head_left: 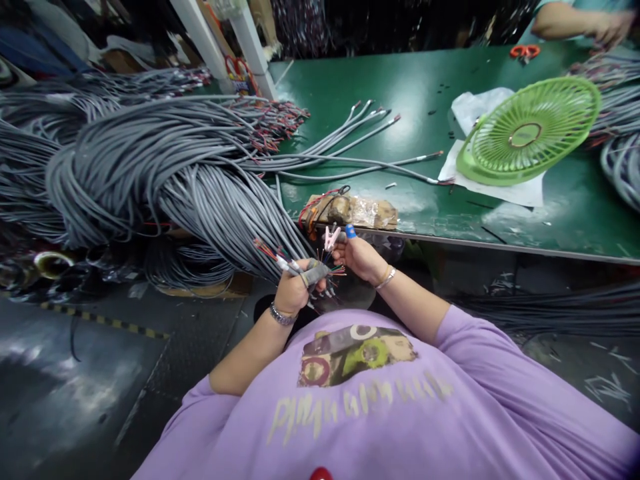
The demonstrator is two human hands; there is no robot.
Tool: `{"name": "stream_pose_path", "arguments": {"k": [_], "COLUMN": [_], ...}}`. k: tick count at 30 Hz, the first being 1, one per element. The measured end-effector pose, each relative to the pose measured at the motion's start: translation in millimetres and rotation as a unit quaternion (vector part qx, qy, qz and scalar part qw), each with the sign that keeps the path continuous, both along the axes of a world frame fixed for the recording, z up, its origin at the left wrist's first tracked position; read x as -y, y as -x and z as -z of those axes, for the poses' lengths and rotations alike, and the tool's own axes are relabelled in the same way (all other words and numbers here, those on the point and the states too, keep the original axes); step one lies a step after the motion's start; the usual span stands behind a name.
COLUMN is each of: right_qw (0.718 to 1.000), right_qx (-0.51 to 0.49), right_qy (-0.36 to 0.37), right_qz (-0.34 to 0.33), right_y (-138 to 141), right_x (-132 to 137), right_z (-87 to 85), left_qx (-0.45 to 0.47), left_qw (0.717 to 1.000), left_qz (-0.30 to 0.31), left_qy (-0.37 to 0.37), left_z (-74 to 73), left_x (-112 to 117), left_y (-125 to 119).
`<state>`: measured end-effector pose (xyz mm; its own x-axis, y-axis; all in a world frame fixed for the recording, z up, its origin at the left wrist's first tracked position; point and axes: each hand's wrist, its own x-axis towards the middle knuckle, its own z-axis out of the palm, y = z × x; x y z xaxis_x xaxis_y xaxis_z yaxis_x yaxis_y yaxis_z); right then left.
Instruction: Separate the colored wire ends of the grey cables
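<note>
My left hand point(294, 288) is closed around the ends of several grey cables point(286, 265) near the table's front edge. Its thumb has a grey covering. Thin coloured wires point(339, 271) fan out past the thumb, towards the right hand. My right hand point(363, 259) is beside those wires, fingers curled in and thumb raised, with a blue cover on the thumb tip. Right at its fingertips is a pink clip point(331, 238); whether the fingers grip it or only lie behind it, I cannot tell. What sits between the right fingers is too small to make out.
A large bundle of grey cables point(130, 160) hangs over the left side of the green table point(400, 87). A taped wooden block point(373, 212) lies at the front edge. Further right are a green fan point(530, 133), orange-handled scissors point(525, 52) and another person's hand point(607, 28).
</note>
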<state>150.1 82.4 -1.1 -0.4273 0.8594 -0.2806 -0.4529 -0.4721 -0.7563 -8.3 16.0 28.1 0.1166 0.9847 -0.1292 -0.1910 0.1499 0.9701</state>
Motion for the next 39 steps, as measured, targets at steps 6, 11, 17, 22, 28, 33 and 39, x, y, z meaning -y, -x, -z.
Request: {"name": "stream_pose_path", "arguments": {"k": [6,11,17,22,28,33,39], "right_qw": [0.999,0.990,0.984,0.982,0.981,0.987,0.995], "right_qx": [-0.052,-0.113,-0.133,-0.140,-0.165,-0.143,-0.087], "right_qy": [0.007,0.084,0.106,0.120,0.098,0.062,-0.002], "right_qz": [0.006,0.017,0.055,0.047,-0.019,-0.036,0.037], "right_y": [14.2,22.8,29.0,28.0,17.2,10.5,17.4], "right_x": [-7.9,-10.1,-12.3,-11.1,-7.0,-0.2,1.3], "right_z": [-5.4,-4.3,-6.1,-6.1,-3.0,-4.7,-2.9], "left_qx": [-0.007,-0.016,-0.023,-0.038,-0.047,-0.025,-0.008], "left_qw": [0.999,0.998,0.998,0.997,0.997,1.000,0.998], "left_qz": [0.029,0.026,0.026,0.032,0.030,-0.001,-0.050], "left_qy": [0.036,0.051,0.057,0.055,0.052,0.001,-0.021], "left_z": [-3.3,-0.3,3.1,3.8,-2.2,0.4,4.0], "left_x": [-12.1,-14.9,-16.4,-17.4,-7.7,2.6,0.2], "left_y": [-3.9,-5.8,-6.2,-6.0,-3.2,-3.1,-10.2]}}
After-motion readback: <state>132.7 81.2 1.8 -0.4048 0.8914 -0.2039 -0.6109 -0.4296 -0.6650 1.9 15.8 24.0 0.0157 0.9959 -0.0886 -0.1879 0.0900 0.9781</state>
